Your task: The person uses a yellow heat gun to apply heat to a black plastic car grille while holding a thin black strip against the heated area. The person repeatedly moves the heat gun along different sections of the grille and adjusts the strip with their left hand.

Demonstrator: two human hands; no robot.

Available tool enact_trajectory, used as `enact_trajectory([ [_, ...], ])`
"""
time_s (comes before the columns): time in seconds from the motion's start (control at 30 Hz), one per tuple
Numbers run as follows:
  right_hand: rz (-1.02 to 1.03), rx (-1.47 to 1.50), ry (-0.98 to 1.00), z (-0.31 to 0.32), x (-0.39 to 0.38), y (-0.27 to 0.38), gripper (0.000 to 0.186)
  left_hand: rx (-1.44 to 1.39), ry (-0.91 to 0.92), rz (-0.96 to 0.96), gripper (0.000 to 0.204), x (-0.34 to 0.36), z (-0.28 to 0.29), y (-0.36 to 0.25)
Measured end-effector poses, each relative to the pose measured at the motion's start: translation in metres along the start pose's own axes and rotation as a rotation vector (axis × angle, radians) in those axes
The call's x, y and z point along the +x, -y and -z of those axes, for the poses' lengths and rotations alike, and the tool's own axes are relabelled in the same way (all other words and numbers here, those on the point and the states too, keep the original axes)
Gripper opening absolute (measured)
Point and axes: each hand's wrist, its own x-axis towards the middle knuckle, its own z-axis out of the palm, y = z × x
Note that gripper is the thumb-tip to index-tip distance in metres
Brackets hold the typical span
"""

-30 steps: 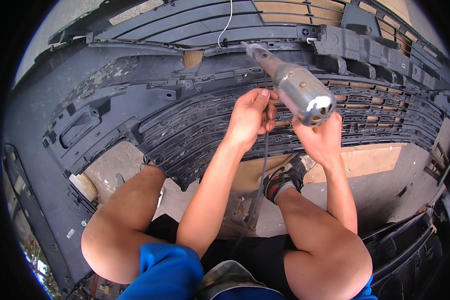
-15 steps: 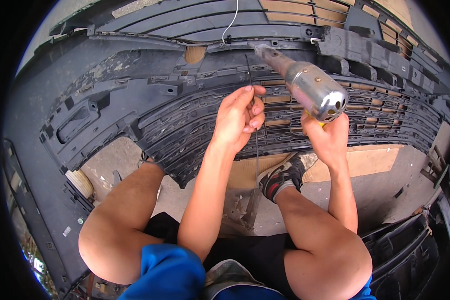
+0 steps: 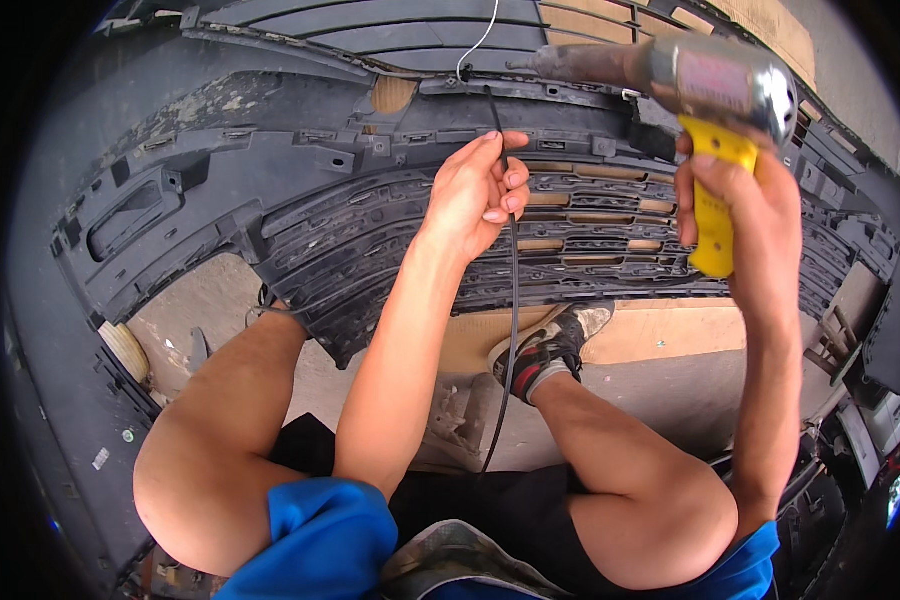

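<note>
left hand (image 3: 475, 192): fingers curled, thumb and forefinger closed in a pinch on the black rod (image 3: 514, 290). right hand (image 3: 755, 205): wrapped firmly round the yellow handle of the hot-air gun (image 3: 715, 85); i cannot tell whether a finger presses a switch.

position of the rod: its upper end stands above my left fingertips, over the dark plastic panel (image 3: 300, 115); the lower length curves down past my shoe (image 3: 550, 345) to my dark shorts (image 3: 515, 510). position of the gun: it lies nearly level above the panel, nozzle to the left. in this view the nozzle tip sits just above the rod's upper end and to the right of the lower end of the white wire (image 3: 478, 42). i cannot confirm contact between nozzle, rod and panel.

progress: i judge the work to be under way and not finished, since rod and gun are both in my hands and brought near one another. a long run of rod hangs below my grip, so the supply appears far from used up. done portion: i cannot identify any completed stretch along the panel edge; it is too small to tell. the slatted grille (image 3: 370, 265) lies nearer me, with cardboard (image 3: 660, 333) beside it.
</note>
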Motion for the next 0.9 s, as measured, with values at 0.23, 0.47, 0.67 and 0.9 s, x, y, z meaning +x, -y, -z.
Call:
enact_trajectory([
  [0.23, -0.003, -0.09, 0.006, -0.016, 0.025, 0.03, 0.028, -0.025, 0.022, 0.001, 0.029, 0.01, -0.002, 0.006],
  [0.47, -0.052, -0.137, 0.029, -0.024, 0.027, 0.021, 0.029, -0.052, 0.014, -0.025, 0.028, 0.012, -0.004, 0.008],
  [0.67, -0.018, -0.247, 0.085, -0.021, 0.039, 0.039, 0.032, -0.126, 0.026, 0.025, 0.028, 0.011, -0.007, 0.008],
  [0.9, -0.04, -0.174, 0.061, -0.017, 0.033, 0.028, 0.036, -0.159, 0.039, -0.019, 0.029, 0.013, -0.015, 0.011],
])
